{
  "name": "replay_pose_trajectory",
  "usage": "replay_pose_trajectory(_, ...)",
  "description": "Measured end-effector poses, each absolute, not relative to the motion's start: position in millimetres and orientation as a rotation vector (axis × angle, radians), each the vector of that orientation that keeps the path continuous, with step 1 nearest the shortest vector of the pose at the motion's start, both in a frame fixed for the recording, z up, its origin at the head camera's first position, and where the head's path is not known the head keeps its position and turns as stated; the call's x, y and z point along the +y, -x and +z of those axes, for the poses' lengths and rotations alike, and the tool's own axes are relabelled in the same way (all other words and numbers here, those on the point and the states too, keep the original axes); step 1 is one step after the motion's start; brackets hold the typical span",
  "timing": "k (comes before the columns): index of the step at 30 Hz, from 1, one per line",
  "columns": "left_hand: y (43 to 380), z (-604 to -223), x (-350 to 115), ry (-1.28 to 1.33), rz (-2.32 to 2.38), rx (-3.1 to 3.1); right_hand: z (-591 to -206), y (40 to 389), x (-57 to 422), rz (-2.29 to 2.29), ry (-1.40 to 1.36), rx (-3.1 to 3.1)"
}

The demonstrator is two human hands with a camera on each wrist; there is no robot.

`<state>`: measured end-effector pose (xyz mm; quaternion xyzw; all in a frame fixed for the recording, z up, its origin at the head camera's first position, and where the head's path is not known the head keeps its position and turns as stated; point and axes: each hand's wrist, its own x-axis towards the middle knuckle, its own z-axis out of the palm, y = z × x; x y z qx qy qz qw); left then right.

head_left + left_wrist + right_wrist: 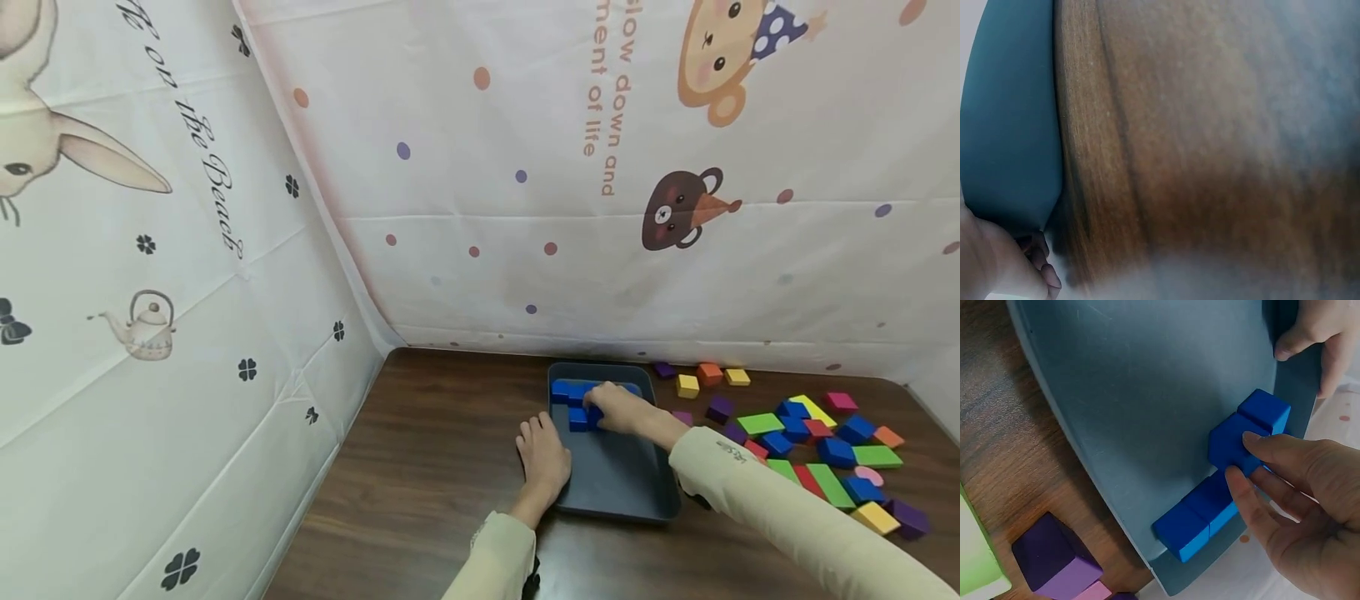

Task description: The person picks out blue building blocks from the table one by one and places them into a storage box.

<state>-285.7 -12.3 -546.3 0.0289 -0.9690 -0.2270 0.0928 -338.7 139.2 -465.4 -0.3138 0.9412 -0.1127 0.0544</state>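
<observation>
A dark grey tray (618, 479) lies on the wooden table. My left hand (544, 454) holds its left rim, with the thumb inside the wall and fingers outside, as the right wrist view shows. With thumb and fingertips, my right hand (618, 408) pinches a blue block (1232, 445) low in the tray's far part. Right beside that block is another blue block (1265, 409), close to the tray wall. More blue blocks (1182, 530) stand in a row along the far end, partly hidden by my right hand. The left wrist view shows mostly tray wall (1010, 125) and table.
Many coloured blocks lie loose right of the tray, among them a green block (759, 424), a purple block (907, 518) and a yellow block (875, 517). Past the table (420, 467), printed white cloth (450, 283) hangs at the back and left.
</observation>
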Motion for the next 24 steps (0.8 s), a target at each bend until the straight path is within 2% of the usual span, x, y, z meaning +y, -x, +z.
replay_pose_trajectory(6, 284, -547, -8, -0.059, -0.679, -2.862, -461, 335, 146, -0.365, 0.974, 2.864)
replay_pose_trajectory(11, 284, -546, -12, -0.065, -0.699, -2.85, -439, 330, 159, -0.391, 1.028, 2.88)
replay_pose_trajectory(18, 286, -545, -19, -0.053, -0.723, -2.848, -408, 317, 205, -0.447, 0.99, 2.889)
replay_pose_trajectory(24, 288, -548, -18, -0.059, -0.724, -2.848, -408, 298, 250, -0.433, 0.935, 2.86)
